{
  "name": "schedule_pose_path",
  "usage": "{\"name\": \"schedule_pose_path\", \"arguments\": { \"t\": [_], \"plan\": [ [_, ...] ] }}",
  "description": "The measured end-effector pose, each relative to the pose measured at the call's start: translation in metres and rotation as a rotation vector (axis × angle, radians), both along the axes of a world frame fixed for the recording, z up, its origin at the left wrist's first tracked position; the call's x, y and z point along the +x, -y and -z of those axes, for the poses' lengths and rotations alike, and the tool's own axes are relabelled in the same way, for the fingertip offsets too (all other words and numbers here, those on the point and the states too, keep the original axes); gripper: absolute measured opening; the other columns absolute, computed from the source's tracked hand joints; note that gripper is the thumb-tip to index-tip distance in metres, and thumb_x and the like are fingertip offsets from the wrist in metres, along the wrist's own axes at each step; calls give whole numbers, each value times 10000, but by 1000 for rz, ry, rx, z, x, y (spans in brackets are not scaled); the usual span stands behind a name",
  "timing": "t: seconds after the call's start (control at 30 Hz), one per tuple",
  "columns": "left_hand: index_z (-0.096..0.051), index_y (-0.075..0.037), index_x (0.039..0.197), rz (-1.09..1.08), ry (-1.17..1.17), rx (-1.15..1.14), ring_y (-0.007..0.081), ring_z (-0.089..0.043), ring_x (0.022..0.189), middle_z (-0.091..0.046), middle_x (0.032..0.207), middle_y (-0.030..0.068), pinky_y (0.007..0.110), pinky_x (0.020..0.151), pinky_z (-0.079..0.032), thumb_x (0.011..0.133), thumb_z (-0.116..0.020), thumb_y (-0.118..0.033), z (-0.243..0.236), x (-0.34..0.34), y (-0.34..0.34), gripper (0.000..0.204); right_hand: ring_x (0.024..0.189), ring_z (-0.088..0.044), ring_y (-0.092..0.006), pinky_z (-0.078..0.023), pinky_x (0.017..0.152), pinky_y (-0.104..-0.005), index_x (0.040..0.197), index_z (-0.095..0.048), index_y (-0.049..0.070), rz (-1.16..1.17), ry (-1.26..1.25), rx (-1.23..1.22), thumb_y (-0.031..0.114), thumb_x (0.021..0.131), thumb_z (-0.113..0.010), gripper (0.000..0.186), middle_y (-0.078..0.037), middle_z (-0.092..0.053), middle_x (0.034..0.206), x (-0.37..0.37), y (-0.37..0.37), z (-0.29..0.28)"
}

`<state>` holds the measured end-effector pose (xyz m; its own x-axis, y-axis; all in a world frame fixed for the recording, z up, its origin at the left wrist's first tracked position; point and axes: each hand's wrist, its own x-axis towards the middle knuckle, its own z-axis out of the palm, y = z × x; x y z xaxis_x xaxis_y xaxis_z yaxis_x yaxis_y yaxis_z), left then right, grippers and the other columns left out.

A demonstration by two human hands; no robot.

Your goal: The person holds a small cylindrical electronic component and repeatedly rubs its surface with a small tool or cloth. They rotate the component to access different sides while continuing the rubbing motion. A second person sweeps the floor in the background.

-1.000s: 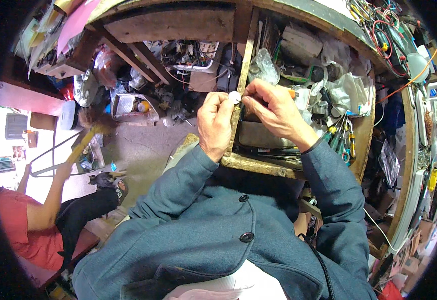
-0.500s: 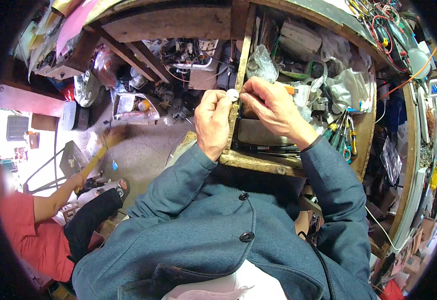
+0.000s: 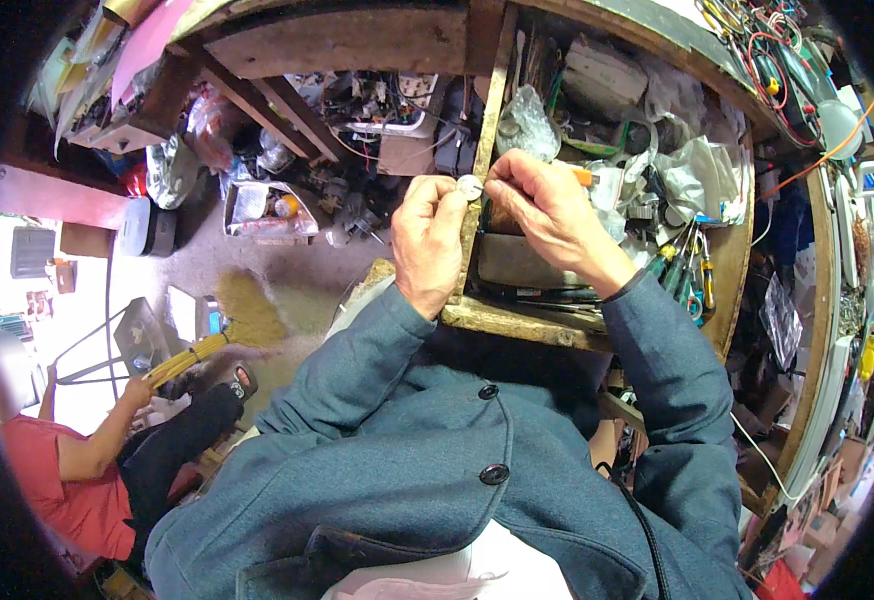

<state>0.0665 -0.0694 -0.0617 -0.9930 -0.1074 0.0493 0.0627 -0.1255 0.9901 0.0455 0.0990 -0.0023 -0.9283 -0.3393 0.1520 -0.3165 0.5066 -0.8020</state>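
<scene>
Over the left edge of an open wooden drawer (image 3: 527, 326), my left hand (image 3: 429, 238) pinches a small round whitish disc (image 3: 470, 187) between thumb and fingertips. My right hand (image 3: 554, 218) is closed in a pinch just right of the disc, its fingertips almost at the disc's edge. Whatever those fingers grip is too small or too hidden to name. An orange piece (image 3: 584, 177) shows behind the right hand; whether it is held or lies in the drawer, I cannot tell.
The drawer holds plastic bags (image 3: 697, 170) and several screwdrivers (image 3: 705, 280). At the left, a co-worker in a red shirt (image 3: 62, 480) holds a straw broom (image 3: 247, 315) over the floor. A box of odds and ends (image 3: 269, 222) stands beyond. Wires (image 3: 769, 65) lie at the far right.
The co-worker's broom has swung lower, its bristles now spread farther right. Both of my hands have shifted very slightly, and the disc's face now shows a dark mark.
</scene>
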Motion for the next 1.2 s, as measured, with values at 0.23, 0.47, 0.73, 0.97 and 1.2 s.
{"name": "schedule_pose_path", "arguments": {
  "t": [0.23,0.47,0.73,0.97,1.2],
  "plan": [
    [-615,34,858,11,11,-27,112,-554,795,-595,865,54,271,722,-454,930,-608,-90,-1,0,1,144,623,-466,-139,-397,573,-313,946,-605,26,-23,-27,-5,147,969,-643,129,-64,-520,674,3,0,3],
    [-620,35,864,17,18,-18,120,-561,797,-600,872,58,274,728,-457,925,-609,-87,-3,0,0,137,639,-563,-295,-449,587,-384,932,-591,13,-20,-18,25,167,959,-646,166,-153,-572,709,3,0,2],
    [-622,32,870,10,14,-16,114,-556,791,-597,869,54,270,722,-454,936,-608,-93,-1,0,1,142,633,-471,-167,-406,586,-326,952,-588,19,-8,-21,20,141,978,-635,134,-81,-514,693,4,1,2],
    [-620,34,875,20,8,-33,112,-548,791,-595,871,50,267,724,-451,944,-594,-95,1,0,1,149,651,-628,-377,-478,590,-426,923,-584,7,4,-51,41,166,957,-641,173,-208,-608,717,5,3,-2],
    [-640,32,888,25,-20,-9,90,-538,798,-600,884,31,252,720,-442,949,-594,-96,2,0,1,149,638,-502,-225,-421,598,-350,960,-579,18,6,-37,38,163,981,-632,156,-128,-539,716,6,3,3]
  ]
}}
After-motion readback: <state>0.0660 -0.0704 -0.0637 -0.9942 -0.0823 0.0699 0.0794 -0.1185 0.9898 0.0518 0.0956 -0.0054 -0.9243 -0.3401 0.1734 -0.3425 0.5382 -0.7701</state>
